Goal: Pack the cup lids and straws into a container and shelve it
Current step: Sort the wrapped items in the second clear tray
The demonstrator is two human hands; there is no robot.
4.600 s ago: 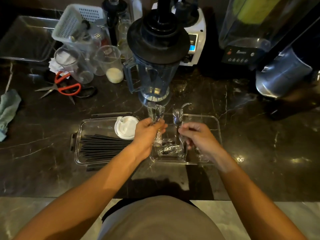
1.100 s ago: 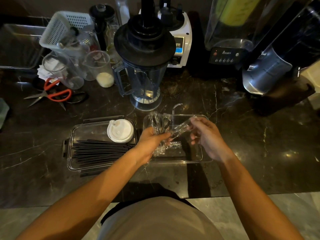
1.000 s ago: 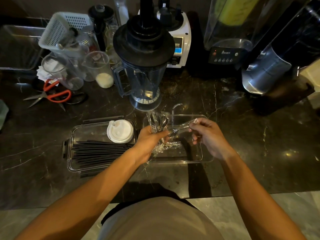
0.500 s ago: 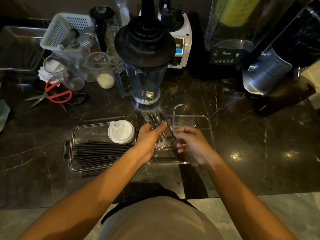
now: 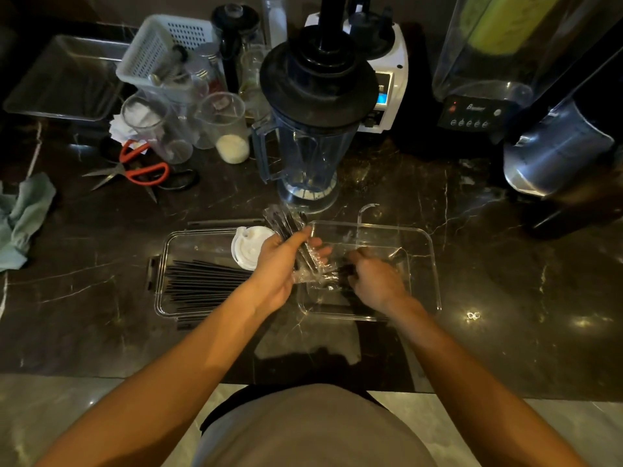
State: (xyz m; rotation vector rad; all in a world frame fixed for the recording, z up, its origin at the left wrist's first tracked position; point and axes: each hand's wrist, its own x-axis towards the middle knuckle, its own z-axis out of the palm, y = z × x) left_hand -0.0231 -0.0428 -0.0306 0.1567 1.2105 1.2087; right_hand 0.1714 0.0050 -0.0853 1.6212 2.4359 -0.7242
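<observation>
Straws (image 5: 205,281), black, lie in one clear container (image 5: 161,298) beside one white cup lid (image 5: 247,247) on a dark marble counter (image 5: 488,281).
Left hand (image 5: 279,267) grips a bundle of wrapped straws (image 5: 290,227); right hand (image 5: 374,281) reaches curled into a second clear tray (image 5: 424,251), grasp unclear. One blender jug (image 5: 310,136) and two pairs of scissors (image 5: 138,170) stand behind.

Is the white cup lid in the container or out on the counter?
In. The lid lies inside the container's far right corner, beside the black straws.
</observation>
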